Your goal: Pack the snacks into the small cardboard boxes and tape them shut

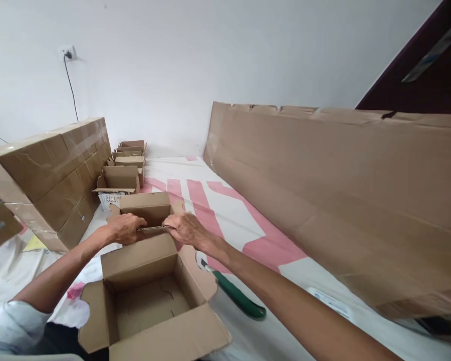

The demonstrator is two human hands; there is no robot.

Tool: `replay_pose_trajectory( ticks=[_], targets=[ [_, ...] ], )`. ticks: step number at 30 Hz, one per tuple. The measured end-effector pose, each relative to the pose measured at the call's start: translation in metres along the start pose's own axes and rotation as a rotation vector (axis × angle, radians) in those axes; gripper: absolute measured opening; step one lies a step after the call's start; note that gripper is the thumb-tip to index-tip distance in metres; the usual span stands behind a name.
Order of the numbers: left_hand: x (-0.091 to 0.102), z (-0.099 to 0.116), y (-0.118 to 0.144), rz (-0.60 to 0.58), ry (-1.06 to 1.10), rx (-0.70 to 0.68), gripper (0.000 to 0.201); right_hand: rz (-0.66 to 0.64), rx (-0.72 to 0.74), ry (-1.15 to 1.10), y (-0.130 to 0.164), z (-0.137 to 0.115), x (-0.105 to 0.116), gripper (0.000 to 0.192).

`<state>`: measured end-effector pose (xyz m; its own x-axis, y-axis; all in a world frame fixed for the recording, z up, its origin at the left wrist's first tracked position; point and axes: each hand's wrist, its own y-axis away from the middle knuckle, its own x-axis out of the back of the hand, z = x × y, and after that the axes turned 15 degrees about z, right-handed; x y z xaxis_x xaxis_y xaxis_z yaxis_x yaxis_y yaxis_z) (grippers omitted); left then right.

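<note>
At 9 o'clock stands a stack of sealed cartons [52,175], taped, rising from the sheet [248,220], a white cover with pink bands. A black cable [70,85] hangs from a wall socket [67,52] at 11 o'clock. Beyond the stack, a row of small open boxes [126,160] runs away toward 12 o'clock; the nearest of them carries a printed white flap.

The left hand [126,228] is curled over the near flap edge of a small box [146,208], fingers closed on the cardboard. The right hand [188,229] grips the same edge just beside it, thumb and fingers pinched on the flap. This box sits at centre, in line with the row. Its long axis runs left to right, and its opening faces up; the far flap stands upright.

Touching it at 6 o'clock lies an open box [150,296], flaps splayed, inside bare. It stands between the person and the held box, so both forearms pass either side of it.

A green-handled knife [235,293] lies on the sheet at 5 o'clock, under the right forearm, blade toward the boxes.

From 1 to 4 o'clock a long cardboard panel [342,200] stands on edge, walling the right side.
</note>
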<state>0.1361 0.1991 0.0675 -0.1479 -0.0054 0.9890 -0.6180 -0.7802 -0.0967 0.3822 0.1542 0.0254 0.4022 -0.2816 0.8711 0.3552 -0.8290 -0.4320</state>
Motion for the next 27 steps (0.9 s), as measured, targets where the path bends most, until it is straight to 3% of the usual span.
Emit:
replay_pose_trajectory(
  ticks=[2, 6, 11, 14, 16, 18, 20, 23, 25, 27],
  targets=[
    [-0.002, -0.015, 0.005, 0.02, -0.152, 0.022, 0.023, 0.085, 0.068, -0.052, -0.009, 0.004, -0.007, 0.021],
    [0.003, -0.054, 0.014, 0.127, -0.301, 0.111, 0.038, 0.303, 0.06, -0.147, -0.003, 0.021, -0.012, 0.042],
    [0.006, -0.098, 0.02, 0.222, -0.414, 0.144, 0.039, 0.236, -0.052, -0.205, 0.016, 0.03, -0.017, 0.049],
    [0.002, -0.111, 0.021, 0.233, -0.455, 0.171, 0.037, 0.189, -0.138, -0.278, 0.023, 0.03, -0.019, 0.051],
    [0.002, -0.111, 0.023, 0.216, -0.458, 0.173, 0.033, 0.193, -0.205, -0.363, 0.029, 0.029, -0.016, 0.05],
    [0.006, -0.104, 0.03, 0.209, -0.441, 0.142, 0.049, 0.202, -0.303, -0.47, 0.04, 0.028, -0.009, 0.049],
    [0.014, -0.093, 0.042, 0.28, -0.399, 0.098, 0.07, 0.182, -0.416, -0.587, 0.056, 0.025, 0.002, 0.053],
    [0.029, -0.079, 0.074, 0.42, -0.277, 0.076, 0.063, 0.072, -0.529, -0.708, 0.081, 0.011, 0.021, 0.072],
    [0.033, -0.074, 0.103, 0.336, -0.182, 0.101, 0.058, -0.014, -0.557, -0.688, 0.094, -0.003, 0.03, 0.077],
    [0.027, -0.072, 0.132, 0.128, -0.115, 0.126, 0.067, -0.058, -0.576, -0.624, 0.102, -0.019, 0.036, 0.056]
  ],
)
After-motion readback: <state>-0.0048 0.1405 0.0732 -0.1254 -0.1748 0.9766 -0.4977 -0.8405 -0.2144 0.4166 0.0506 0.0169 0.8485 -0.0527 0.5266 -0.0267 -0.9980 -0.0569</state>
